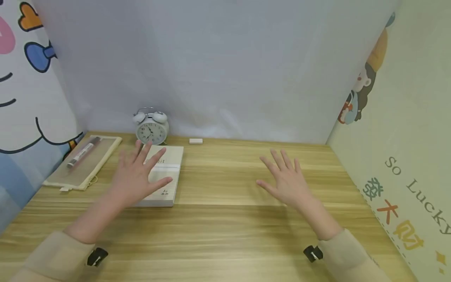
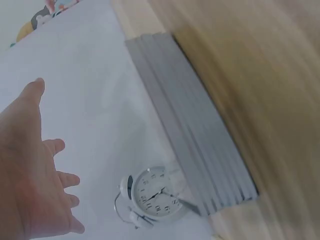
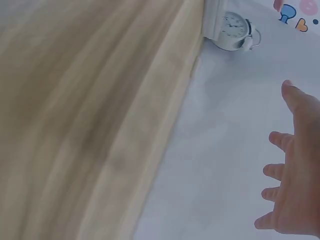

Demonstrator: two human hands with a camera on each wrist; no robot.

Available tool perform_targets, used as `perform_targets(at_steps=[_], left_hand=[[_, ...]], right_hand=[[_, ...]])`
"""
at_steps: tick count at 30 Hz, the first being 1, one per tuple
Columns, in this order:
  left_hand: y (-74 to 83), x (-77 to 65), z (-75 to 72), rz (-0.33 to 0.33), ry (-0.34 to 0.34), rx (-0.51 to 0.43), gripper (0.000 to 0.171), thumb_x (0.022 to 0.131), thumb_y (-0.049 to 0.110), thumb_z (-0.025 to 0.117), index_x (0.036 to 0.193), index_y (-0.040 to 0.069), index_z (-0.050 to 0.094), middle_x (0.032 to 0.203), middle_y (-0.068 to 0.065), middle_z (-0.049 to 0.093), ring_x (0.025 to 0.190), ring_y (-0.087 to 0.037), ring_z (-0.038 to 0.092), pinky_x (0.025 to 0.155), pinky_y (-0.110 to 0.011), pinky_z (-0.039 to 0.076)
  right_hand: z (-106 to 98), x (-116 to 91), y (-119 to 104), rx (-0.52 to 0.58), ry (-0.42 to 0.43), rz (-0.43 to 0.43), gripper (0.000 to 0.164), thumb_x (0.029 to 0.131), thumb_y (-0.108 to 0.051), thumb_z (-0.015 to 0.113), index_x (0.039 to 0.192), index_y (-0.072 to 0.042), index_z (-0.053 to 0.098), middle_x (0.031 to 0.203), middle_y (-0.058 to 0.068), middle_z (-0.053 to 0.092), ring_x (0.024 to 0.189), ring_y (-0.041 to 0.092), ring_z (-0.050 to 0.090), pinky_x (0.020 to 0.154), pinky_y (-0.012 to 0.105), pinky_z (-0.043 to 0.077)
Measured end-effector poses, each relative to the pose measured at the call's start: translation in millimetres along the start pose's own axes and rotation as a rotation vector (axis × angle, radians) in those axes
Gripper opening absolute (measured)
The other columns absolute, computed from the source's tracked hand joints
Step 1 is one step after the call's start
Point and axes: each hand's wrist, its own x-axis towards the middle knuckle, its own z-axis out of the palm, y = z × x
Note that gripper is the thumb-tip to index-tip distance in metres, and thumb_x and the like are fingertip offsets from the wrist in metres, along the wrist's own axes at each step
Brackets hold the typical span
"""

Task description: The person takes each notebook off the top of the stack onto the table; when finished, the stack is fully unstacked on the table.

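Observation:
My left hand (image 1: 132,176) is spread with straight fingers above a stack of notebooks (image 1: 167,184), overlapping its left part in the head view. The layered side of the stack fills the middle of the left wrist view. Just behind it stands a white twin-bell alarm clock (image 1: 152,131). On the other side, my right hand (image 1: 289,182) hovers with fingers spread over the wooden table (image 1: 225,235), holding nothing. The left palm (image 2: 30,175) and right palm (image 3: 302,175) both show bare in the wrist views.
A mesh zip pouch (image 1: 105,156) lies at the left with a marker (image 1: 82,152) in it. Near the back edge sits a small white block (image 1: 195,141), like an eraser. A pale curtain (image 1: 225,70) closes off the back, and printed cloths hang at left and right.

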Motion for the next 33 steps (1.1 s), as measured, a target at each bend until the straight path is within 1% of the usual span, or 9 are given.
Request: perform_targets(at_steps=[4,8,11,14,17,22,26,30,33], left_hand=[[-8.4,3.7,-10.4,0.005,-0.016,0.019,0.086,0.084,0.072,0.045,0.152,0.027,0.018,0.158,-0.017,0.007,0.144,-0.034,-0.011,0.107,-0.067,-0.006],[-19.5,5.8,-18.0,0.021,-0.025,0.030,0.089,0.083,0.071,0.047,0.152,0.022,0.018,0.157,-0.019,0.010,0.144,-0.035,-0.007,0.108,-0.064,-0.009],[-29.9,7.2,-20.4,0.034,-0.038,0.016,0.093,0.082,0.071,0.050,0.152,0.018,0.020,0.156,-0.019,0.014,0.144,-0.036,-0.004,0.108,-0.065,-0.007],[-42.7,9.1,-19.0,0.048,-0.038,0.019,0.096,0.081,0.071,0.052,0.151,0.015,0.021,0.154,-0.020,0.018,0.144,-0.036,-0.003,0.108,-0.066,-0.003],[-56.1,9.5,-16.6,0.056,-0.033,0.013,0.096,0.080,0.068,0.056,0.151,0.012,0.023,0.154,-0.021,0.017,0.144,-0.035,-0.005,0.109,-0.065,-0.003],[-77.5,5.6,-9.1,0.042,-0.049,-0.022,0.097,0.080,0.063,0.061,0.151,0.009,0.021,0.154,-0.023,0.014,0.144,-0.038,-0.004,0.111,-0.060,-0.006],[-91.6,1.8,-1.3,0.025,-0.056,-0.066,0.099,0.079,0.060,0.064,0.149,0.004,0.023,0.154,-0.024,0.014,0.143,-0.041,0.002,0.111,-0.062,-0.001],[-101.2,0.3,8.8,0.036,-0.063,-0.131,0.098,0.080,0.056,0.066,0.148,0.001,0.023,0.153,-0.026,0.013,0.143,-0.041,0.000,0.109,-0.064,0.005],[-108.2,-0.9,17.7,0.040,-0.080,-0.163,0.097,0.081,0.055,0.066,0.148,-0.001,0.023,0.153,-0.027,0.012,0.142,-0.042,-0.001,0.110,-0.063,0.006]], right_hand=[[-9.4,10.3,-6.7,-0.005,0.025,-0.018,0.075,0.089,-0.065,0.042,0.150,-0.025,0.025,0.159,0.008,0.008,0.145,0.035,0.002,0.108,0.066,0.008],[-19.4,22.8,-17.5,0.004,0.027,-0.040,0.076,0.090,-0.067,0.039,0.151,-0.026,0.021,0.159,0.007,0.007,0.145,0.033,0.001,0.110,0.064,0.008],[-25.8,32.0,-27.2,0.019,0.006,-0.049,0.077,0.090,-0.069,0.035,0.152,-0.028,0.015,0.159,0.006,0.003,0.145,0.031,-0.002,0.112,0.060,0.007],[-29.7,40.3,-38.7,0.053,-0.023,-0.048,0.079,0.089,-0.071,0.032,0.153,-0.029,0.011,0.159,0.003,-0.002,0.145,0.028,-0.006,0.114,0.057,0.005],[-29.1,48.5,-52.8,0.099,-0.038,-0.051,0.080,0.089,-0.071,0.034,0.153,-0.029,0.010,0.159,0.001,-0.004,0.145,0.027,-0.006,0.114,0.056,0.006],[-17.7,63.2,-81.5,0.195,-0.034,-0.091,0.082,0.090,-0.065,0.042,0.153,-0.023,0.010,0.159,0.005,0.004,0.146,0.027,0.001,0.116,0.049,0.011],[-3.6,71.2,-104.1,0.331,-0.036,-0.115,0.081,0.092,-0.058,0.046,0.153,-0.017,0.012,0.158,0.007,0.011,0.145,0.025,0.008,0.116,0.044,0.016],[14.9,76.4,-122.3,0.442,-0.068,-0.107,0.081,0.092,-0.055,0.050,0.153,-0.015,0.014,0.158,0.005,0.013,0.145,0.024,0.011,0.115,0.044,0.019],[31.3,80.8,-133.0,0.501,-0.108,-0.100,0.082,0.091,-0.055,0.051,0.152,-0.015,0.014,0.158,0.005,0.013,0.145,0.024,0.014,0.114,0.043,0.020]])
